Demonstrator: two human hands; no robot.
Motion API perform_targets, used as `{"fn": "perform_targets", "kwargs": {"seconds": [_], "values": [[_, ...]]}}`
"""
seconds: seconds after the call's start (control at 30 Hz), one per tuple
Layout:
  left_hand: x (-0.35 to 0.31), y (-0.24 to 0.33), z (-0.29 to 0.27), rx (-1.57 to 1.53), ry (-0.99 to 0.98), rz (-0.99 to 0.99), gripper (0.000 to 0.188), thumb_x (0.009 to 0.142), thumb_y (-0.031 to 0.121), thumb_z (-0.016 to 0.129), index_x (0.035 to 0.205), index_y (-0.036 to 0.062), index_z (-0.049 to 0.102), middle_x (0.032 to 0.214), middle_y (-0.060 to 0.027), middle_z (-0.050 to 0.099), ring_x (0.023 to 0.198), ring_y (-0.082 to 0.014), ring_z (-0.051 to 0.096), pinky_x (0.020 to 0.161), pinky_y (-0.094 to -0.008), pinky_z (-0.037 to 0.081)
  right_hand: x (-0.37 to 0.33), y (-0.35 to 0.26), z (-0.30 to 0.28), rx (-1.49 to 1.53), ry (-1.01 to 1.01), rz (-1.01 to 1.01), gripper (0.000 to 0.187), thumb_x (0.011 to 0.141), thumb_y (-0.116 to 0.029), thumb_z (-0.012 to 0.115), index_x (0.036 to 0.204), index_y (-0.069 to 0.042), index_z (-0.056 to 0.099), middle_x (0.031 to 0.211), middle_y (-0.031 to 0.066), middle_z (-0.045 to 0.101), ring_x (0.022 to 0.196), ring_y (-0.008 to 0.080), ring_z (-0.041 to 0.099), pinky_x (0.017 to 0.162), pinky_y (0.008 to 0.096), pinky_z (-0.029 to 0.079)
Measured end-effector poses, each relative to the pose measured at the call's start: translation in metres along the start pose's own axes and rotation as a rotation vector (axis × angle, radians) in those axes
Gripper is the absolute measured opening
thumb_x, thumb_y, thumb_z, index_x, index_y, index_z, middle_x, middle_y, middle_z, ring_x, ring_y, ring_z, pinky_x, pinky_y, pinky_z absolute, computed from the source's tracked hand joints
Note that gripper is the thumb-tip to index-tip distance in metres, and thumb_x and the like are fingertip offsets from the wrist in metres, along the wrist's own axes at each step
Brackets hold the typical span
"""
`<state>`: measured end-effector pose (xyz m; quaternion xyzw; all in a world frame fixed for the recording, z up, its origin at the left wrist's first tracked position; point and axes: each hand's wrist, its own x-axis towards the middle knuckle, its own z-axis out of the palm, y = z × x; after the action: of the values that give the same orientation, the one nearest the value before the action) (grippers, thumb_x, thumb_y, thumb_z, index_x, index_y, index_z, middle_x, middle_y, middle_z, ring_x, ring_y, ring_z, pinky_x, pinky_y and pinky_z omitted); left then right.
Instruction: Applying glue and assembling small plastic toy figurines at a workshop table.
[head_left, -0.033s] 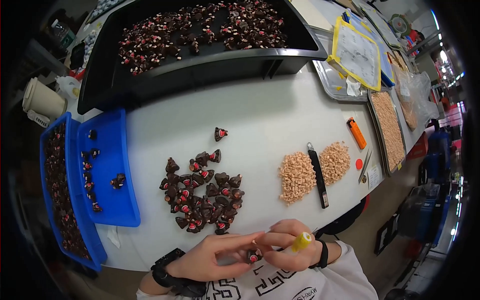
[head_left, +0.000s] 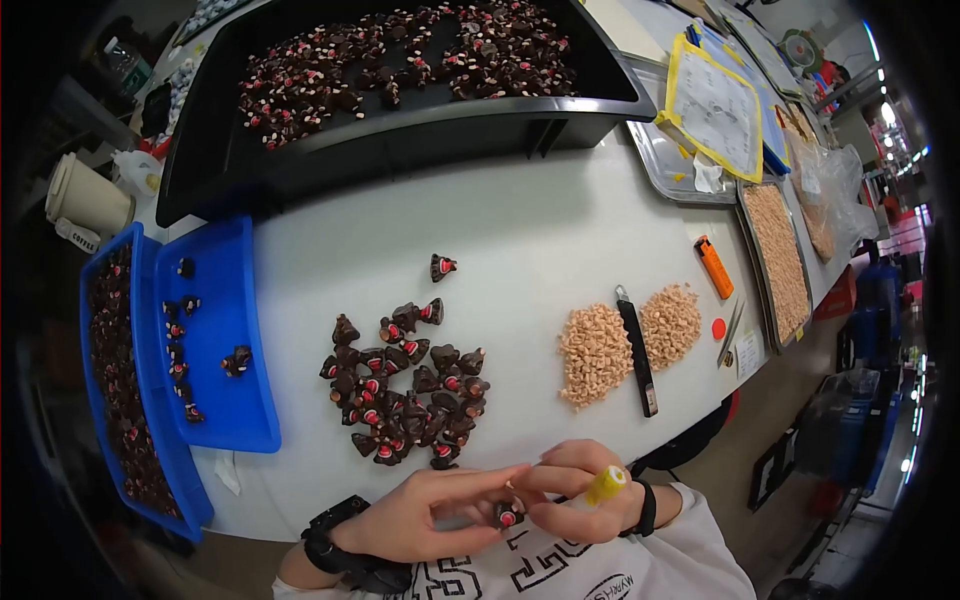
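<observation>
Low in front of my body, my left hand (head_left: 440, 512) is closed around a small dark brown figurine (head_left: 509, 516) with a red-and-white patch. Fingertips of my right hand (head_left: 575, 495) meet those of the left just beside it. A yellow cylinder with a white end (head_left: 606, 484) is tucked in my right hand; its lower part is hidden by the fingers. A tiny pale bit (head_left: 513, 487) shows between the fingertips. Just beyond my left hand lies a pile of similar brown figurines (head_left: 410, 395), with one single figurine (head_left: 442, 267) farther off.
Two heaps of small beige pieces (head_left: 596, 352) flank a black utility knife (head_left: 637, 355). Right of them lie an orange cutter (head_left: 713, 267), tweezers (head_left: 732, 330) and a tray of beige pieces (head_left: 742, 215). Blue trays (head_left: 262, 380) stand left; a large black bin (head_left: 400, 150) spans the back.
</observation>
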<state>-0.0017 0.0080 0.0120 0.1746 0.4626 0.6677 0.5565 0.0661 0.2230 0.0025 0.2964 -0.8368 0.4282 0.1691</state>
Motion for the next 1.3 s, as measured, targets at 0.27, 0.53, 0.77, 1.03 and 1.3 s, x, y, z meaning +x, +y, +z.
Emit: {"fn": "perform_targets", "kwargs": {"seconds": [0.27,0.53,0.77,1.03,1.3], "values": [[-0.003,0.000,-0.005,-0.495,-0.111,-0.178,0.063,0.087,-0.006,0.056,0.142,-0.0030,0.026,0.128,-0.0141,0.049,0.104,-0.0144,0.055,0.094,-0.0279,0.046,-0.004,0.002,0.005,0.013,0.068,-0.036,0.037,0.069,0.003,0.071,0.096,-0.011,0.049,0.109,0.0199,0.063,0.083,0.0243,0.056,0.069,0.0321,0.051],[-0.004,0.008,0.012,-0.413,0.022,-0.082,0.056,0.083,-0.006,0.062,0.135,-0.0035,0.040,0.119,-0.0135,0.055,0.102,-0.0162,0.059,0.091,-0.0300,0.048,0.003,0.003,-0.015,0.230,-0.031,-0.021,0.032,0.072,0.005,0.071,0.092,-0.009,0.051,0.106,0.0158,0.065,0.086,0.0245,0.058,0.076,0.0351,0.050],[0.001,-0.007,0.009,0.671,0.443,0.726,0.032,0.069,-0.007,0.074,0.099,-0.0008,0.063,0.102,-0.0176,0.064,0.078,-0.0203,0.066,0.061,-0.0268,0.054,0.001,-0.002,-0.002,0.368,-0.031,0.118,0.016,0.070,-0.003,0.071,0.083,-0.005,0.063,0.097,0.0085,0.066,0.086,0.0247,0.057,0.073,0.0346,0.048],[0.002,-0.010,0.006,0.765,0.382,0.759,0.029,0.068,-0.007,0.072,0.095,-0.0001,0.064,0.103,-0.0155,0.063,0.081,-0.0252,0.065,0.067,-0.0311,0.055,0.000,0.002,0.005,0.299,-0.056,0.099,0.015,0.074,0.001,0.073,0.074,-0.007,0.060,0.093,0.0061,0.065,0.083,0.0220,0.056,0.071,0.0334,0.048],[0.001,-0.008,0.006,0.763,0.355,0.733,0.030,0.069,-0.007,0.071,0.097,-0.0012,0.063,0.103,-0.0160,0.063,0.083,-0.0275,0.065,0.070,-0.0334,0.055,0.006,0.002,-0.002,0.330,-0.150,0.086,0.016,0.071,0.002,0.074,0.078,-0.006,0.062,0.091,0.0062,0.066,0.079,0.0220,0.056,0.068,0.0316,0.047]]}}
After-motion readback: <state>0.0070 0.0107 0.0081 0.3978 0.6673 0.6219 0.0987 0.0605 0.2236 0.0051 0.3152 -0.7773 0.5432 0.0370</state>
